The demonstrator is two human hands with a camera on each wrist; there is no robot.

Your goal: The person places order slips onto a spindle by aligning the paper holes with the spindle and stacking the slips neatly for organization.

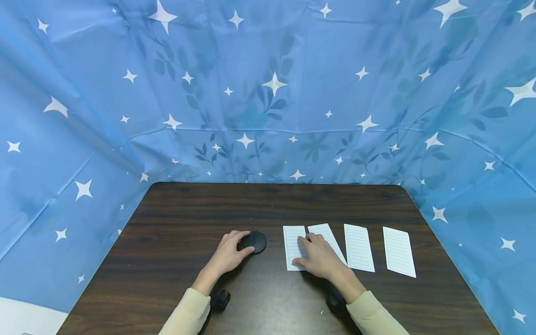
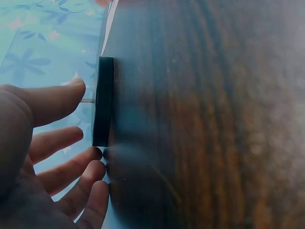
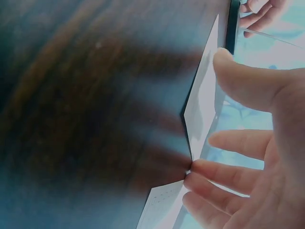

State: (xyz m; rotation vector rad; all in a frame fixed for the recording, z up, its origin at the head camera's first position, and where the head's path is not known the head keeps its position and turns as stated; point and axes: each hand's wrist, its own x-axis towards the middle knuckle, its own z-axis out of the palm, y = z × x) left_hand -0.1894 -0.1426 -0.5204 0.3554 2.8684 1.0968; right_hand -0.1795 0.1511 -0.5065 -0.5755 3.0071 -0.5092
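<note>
A round black base with a thin upright metal spike, a bill spike (image 1: 259,242), stands on the table. My left hand (image 1: 227,254) is spread at its left side, with thumb and forefinger near the rim. In the left wrist view the thumb hovers above the base, close by the spike, and the other fingertips come down near the base edge. Over the leftmost lined paper slip (image 1: 293,244) reaches my right hand (image 1: 321,258), its fingers loosely extended. Part of a second slip (image 1: 328,231), lying askew, is hidden by this hand.
To the right lie a third lined slip (image 1: 359,247) and a fourth (image 1: 399,251), both flat and slightly turned. The dark wooden table (image 1: 201,204) ends at a blue star-patterned cloth (image 1: 251,93) behind and at the sides.
</note>
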